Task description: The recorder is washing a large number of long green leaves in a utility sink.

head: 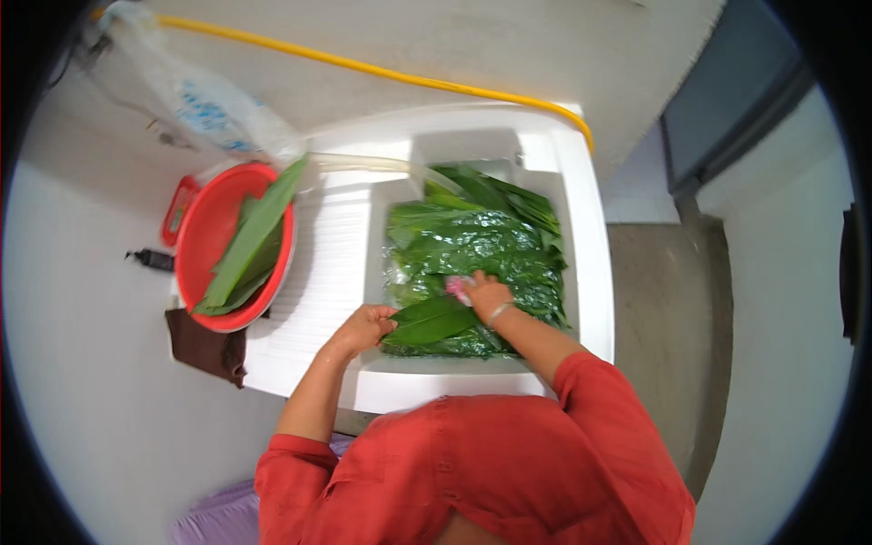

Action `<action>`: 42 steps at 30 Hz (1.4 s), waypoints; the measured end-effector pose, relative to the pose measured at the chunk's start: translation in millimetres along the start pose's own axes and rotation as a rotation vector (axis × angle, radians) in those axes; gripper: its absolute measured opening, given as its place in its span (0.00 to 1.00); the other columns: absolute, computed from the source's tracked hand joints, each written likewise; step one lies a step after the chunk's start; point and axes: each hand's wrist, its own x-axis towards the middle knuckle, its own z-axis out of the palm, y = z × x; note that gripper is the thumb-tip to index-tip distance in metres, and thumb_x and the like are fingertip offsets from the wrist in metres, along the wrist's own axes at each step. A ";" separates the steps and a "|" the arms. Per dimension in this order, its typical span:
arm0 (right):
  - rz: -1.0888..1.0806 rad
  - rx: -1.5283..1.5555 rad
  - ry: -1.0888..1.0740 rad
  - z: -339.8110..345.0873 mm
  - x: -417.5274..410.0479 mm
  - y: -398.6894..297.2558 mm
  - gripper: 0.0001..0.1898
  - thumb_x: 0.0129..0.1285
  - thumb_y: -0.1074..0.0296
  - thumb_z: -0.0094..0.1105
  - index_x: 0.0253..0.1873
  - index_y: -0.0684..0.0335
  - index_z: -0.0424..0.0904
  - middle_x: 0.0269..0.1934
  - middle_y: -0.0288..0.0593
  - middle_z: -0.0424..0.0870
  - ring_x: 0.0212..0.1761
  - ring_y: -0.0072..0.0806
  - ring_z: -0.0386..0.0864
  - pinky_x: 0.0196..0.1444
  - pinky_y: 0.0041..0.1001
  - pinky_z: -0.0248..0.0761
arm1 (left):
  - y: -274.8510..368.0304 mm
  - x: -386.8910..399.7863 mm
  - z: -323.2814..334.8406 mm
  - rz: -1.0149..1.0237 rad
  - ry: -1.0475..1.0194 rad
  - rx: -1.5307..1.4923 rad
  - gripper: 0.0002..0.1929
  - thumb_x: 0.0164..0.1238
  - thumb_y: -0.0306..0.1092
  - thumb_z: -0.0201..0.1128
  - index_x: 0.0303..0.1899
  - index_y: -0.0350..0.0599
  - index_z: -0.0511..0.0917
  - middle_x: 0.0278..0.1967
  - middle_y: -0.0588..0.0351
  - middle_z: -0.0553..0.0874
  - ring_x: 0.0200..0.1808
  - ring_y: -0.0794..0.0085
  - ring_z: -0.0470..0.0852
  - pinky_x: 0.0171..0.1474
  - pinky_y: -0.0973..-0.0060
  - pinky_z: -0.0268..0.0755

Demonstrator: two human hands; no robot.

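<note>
A white laundry sink holds water and many long green leaves lying in it. At the sink's near left side, my left hand pinches the end of one broad green leaf between thumb and fingers. The leaf stretches right, just above the water. My right hand, with a bracelet at the wrist, grips a pink and white cloth near the leaf's other end. To the left, a red plastic basin contains several long leaves, one sticking out past its rim.
A ribbed white drainboard lies between basin and sink. A clear hose runs into the sink; a yellow hose crosses behind. A plastic bag hangs at upper left. A brown cloth and dark pump bottle are at left.
</note>
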 end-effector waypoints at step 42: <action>0.462 0.232 -0.112 -14.9 -80.6 0.9 0.22 0.42 0.63 0.63 0.47 0.55 0.73 0.43 0.52 0.75 0.44 0.47 0.74 0.48 0.36 0.68 | 43.5 52.0 -39.4 0.657 0.317 0.538 0.13 0.56 0.41 0.58 0.38 0.43 0.77 0.35 0.50 0.81 0.39 0.61 0.79 0.41 0.66 0.70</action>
